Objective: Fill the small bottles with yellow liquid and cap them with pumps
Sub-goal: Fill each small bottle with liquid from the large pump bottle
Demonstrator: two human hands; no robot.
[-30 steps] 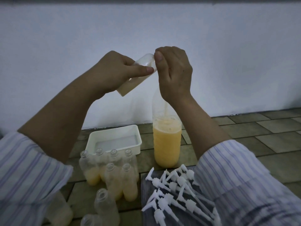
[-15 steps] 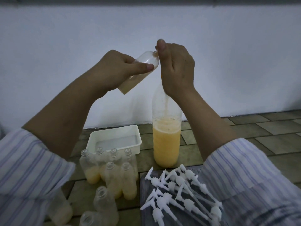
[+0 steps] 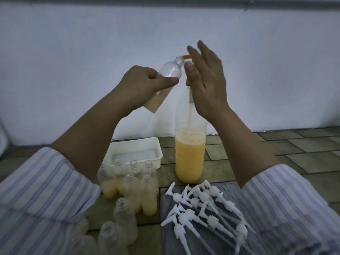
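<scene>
My left hand (image 3: 141, 85) grips a small clear bottle (image 3: 170, 70), tilted with its mouth up against the orange spout (image 3: 186, 56) of a pump on the tall bottle of yellow liquid (image 3: 190, 159). The small bottle holds some pale yellow liquid at its lower end. My right hand (image 3: 207, 80) is over the pump top with fingers straight and lifted, the thumb beside the small bottle's neck. Several small bottles (image 3: 128, 184), partly filled and uncapped, stand at lower left. White pumps (image 3: 202, 208) lie in a pile at lower right.
A white rectangular tray (image 3: 135, 144) sits behind the small bottles near the wall. The pumps lie on a dark board (image 3: 165, 236). Everything stands on a tiled floor (image 3: 294, 148) against a pale wall.
My right hand has gone from curled over the pump head to fingers straightened and lifted, which uncovers the orange spout. The small bottle stays tilted at the spout.
</scene>
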